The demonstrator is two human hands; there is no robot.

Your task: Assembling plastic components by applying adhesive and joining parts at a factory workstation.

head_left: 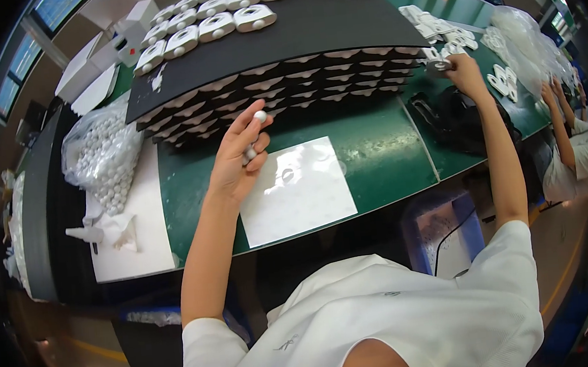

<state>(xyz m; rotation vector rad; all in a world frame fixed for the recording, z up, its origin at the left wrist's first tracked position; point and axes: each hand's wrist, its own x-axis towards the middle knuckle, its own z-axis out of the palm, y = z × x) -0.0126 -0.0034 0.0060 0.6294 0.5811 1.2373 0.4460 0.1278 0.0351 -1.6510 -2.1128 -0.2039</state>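
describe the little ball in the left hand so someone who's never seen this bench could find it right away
Start at the green workbench and find the flat white sheet near its front edge. Just above the sheet's left corner, the left hand pinches a small round white ball at its fingertips. Unlike the many white balls in the clear plastic bag at left, it is single and raised.

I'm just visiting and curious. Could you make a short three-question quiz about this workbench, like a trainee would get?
1. True or false: the left hand holds a small white ball.
2. What does the right hand reach into? A) the bag of balls B) a pile of white parts C) a red bucket
3. What lies flat on the green table just right of the left hand?

Key: 1 true. 2 B. 3 A white sheet.
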